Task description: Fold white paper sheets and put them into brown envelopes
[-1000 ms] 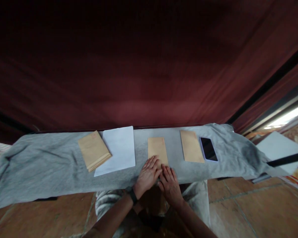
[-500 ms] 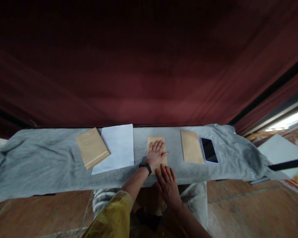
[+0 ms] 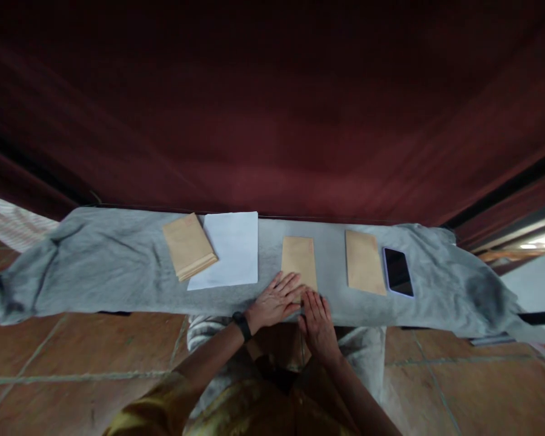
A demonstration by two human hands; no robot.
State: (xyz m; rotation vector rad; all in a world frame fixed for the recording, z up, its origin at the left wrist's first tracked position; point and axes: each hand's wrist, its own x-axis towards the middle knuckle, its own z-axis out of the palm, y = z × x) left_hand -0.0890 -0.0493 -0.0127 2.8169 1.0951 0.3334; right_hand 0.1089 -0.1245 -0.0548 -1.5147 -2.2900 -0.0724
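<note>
A brown paper envelope (image 3: 298, 257) lies flat in front of me on a grey cloth (image 3: 131, 272). My left hand (image 3: 276, 300), with a dark watch at the wrist, rests flat across the envelope's near part, fingers stretched out and pointing right. My right hand (image 3: 318, 321) lies at the near right corner of the envelope, fingers extended forward, its fingertips close to those of the left. Between them they hide the envelope's near edge. Neither hand grips anything.
Left of the envelope, a stack of brown envelopes (image 3: 189, 245) overlaps white paper sheets (image 3: 234, 251). To the right lie a single brown envelope (image 3: 364, 261) and a phone (image 3: 398, 272). A dark red fabric wall (image 3: 272, 163) rises behind the cloth-covered surface.
My left hand has slid from the envelope's middle back to its near part, uncovering the upper half. My right hand stays near the lower right corner. The view has shifted slightly.
</note>
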